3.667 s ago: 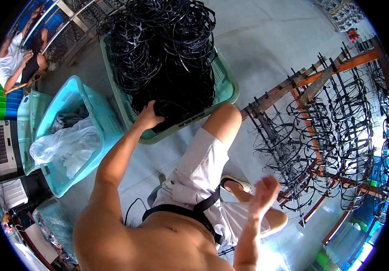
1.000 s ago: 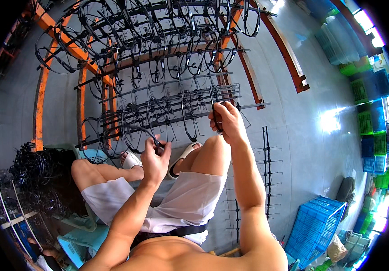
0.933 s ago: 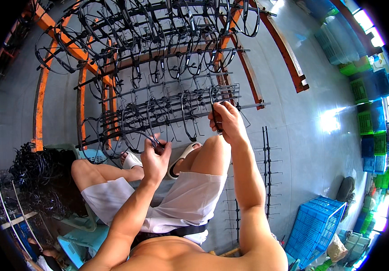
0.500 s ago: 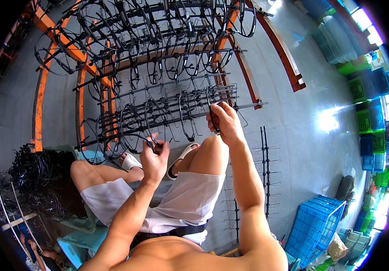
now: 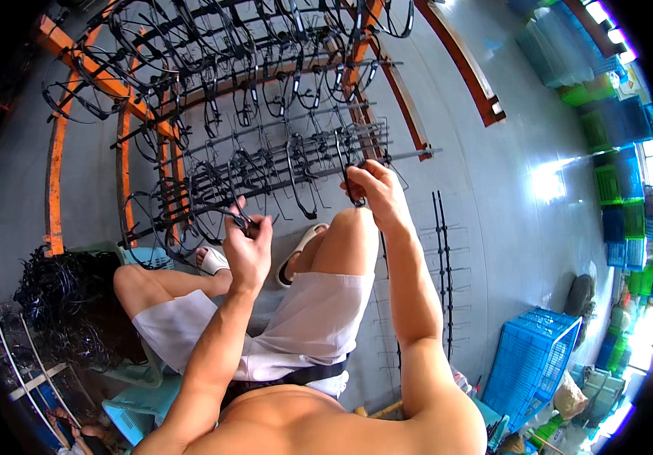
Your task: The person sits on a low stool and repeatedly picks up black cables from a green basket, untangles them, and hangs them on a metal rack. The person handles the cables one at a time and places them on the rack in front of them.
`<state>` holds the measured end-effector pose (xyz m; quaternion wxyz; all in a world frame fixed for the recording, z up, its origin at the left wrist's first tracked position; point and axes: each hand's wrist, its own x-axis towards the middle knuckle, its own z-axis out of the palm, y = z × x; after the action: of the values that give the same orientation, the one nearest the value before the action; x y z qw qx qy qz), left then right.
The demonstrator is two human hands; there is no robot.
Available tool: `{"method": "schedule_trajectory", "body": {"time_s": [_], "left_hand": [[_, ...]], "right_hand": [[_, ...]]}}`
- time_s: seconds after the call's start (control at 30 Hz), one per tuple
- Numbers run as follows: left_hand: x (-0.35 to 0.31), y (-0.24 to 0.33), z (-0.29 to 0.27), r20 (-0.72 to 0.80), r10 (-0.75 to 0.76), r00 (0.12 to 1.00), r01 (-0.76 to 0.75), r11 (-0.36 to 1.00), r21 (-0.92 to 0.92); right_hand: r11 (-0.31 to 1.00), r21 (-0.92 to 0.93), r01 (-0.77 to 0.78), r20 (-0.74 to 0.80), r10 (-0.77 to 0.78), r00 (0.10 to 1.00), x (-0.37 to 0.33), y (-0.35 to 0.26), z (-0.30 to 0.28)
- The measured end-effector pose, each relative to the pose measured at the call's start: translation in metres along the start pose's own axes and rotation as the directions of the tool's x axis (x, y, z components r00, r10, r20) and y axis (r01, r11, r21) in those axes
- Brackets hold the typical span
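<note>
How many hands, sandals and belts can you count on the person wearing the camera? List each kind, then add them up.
Left hand and right hand, each gripping a black piece: 2
Pale sandals: 2
Dark belt: 1
Total: 5

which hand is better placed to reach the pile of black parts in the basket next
Left, most likely: the left hand is nearer the pile of black parts in the green basket. The right hand is farther across. Each seems to pinch a curved black part, so neither looks free.
</note>
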<state>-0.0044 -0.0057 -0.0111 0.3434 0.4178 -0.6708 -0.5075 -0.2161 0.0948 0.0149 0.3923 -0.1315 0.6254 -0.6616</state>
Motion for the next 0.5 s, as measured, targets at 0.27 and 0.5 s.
{"method": "schedule_trajectory", "body": {"time_s": [0.27, 0.5], "left_hand": [[0.001, 0.004, -0.001, 0.027, -0.002, 1.0, 0.001, 0.999, 0.034], [-0.003, -0.004, 0.0, 0.037, -0.014, 0.999, 0.014, 1.0, 0.01]], "right_hand": [[0.997, -0.056, -0.051, -0.027, 0.049, 0.998, 0.003, -0.013, 0.002], [0.999, -0.032, 0.019, -0.048, -0.021, 0.999, 0.009, -0.013, 0.005]]}}
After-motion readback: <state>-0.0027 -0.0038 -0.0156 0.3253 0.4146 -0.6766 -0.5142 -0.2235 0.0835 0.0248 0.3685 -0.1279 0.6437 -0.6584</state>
